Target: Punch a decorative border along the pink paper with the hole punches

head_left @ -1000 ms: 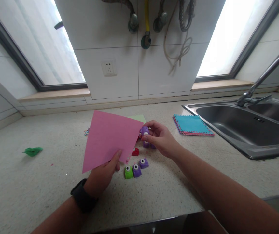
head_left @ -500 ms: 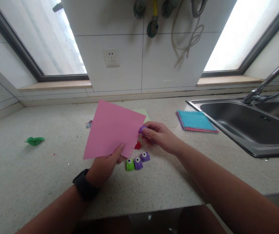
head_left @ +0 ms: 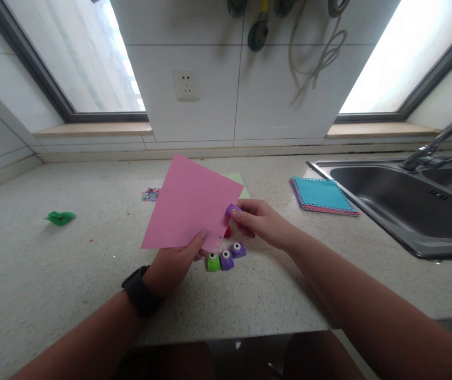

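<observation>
My left hand (head_left: 173, 265) pinches the lower edge of a pink paper sheet (head_left: 189, 206), holding it tilted above the counter. My right hand (head_left: 263, 222) grips a small purple paper punch (head_left: 232, 210) pressed against the sheet's right edge. The sheet's lower right edge shows a row of small punched holes. Below the sheet, a green punch (head_left: 212, 262) and two purple punches (head_left: 231, 254) sit on the counter. A red punch (head_left: 228, 231) peeks out behind the sheet.
A stack of blue and pink punched sheets (head_left: 321, 195) lies beside the steel sink (head_left: 403, 203) at right. A light green sheet (head_left: 241, 184) lies behind the pink one. Green scrap (head_left: 60, 217) and paper confetti (head_left: 150, 194) sit at left.
The purple punch has moved onto the pink sheet's right edge. The view has tipped down, so everything sits higher and slightly right in the picture.
</observation>
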Motion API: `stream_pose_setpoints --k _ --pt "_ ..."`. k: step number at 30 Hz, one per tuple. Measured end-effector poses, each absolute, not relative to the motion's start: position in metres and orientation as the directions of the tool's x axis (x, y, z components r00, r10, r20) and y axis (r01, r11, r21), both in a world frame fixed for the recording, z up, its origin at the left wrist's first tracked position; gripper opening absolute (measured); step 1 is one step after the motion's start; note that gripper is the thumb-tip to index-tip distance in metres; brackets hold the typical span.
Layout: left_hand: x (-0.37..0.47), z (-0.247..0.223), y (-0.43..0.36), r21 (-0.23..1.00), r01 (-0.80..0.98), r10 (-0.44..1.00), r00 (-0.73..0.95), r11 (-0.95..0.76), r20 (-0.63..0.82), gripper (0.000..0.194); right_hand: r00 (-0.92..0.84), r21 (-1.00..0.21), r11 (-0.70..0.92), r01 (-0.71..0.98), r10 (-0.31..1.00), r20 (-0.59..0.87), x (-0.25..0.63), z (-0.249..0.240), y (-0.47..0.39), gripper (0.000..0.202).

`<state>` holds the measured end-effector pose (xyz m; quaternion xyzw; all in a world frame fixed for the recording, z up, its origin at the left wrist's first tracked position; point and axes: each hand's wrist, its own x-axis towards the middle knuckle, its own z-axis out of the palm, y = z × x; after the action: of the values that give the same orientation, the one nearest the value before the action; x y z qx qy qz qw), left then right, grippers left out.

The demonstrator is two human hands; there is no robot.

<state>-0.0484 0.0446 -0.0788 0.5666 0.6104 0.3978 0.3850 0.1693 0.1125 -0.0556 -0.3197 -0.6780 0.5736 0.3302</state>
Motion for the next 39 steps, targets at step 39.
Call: stream_pose_setpoints --k 39 --pt "-0.047 -0.084 0.048 0.947 0.321 0.995 -0.088 -0.021 0.052 0.035 -0.622 -0.998 0.052 0.027 0.783 0.024 0.138 -0.063 0.100 0.032"
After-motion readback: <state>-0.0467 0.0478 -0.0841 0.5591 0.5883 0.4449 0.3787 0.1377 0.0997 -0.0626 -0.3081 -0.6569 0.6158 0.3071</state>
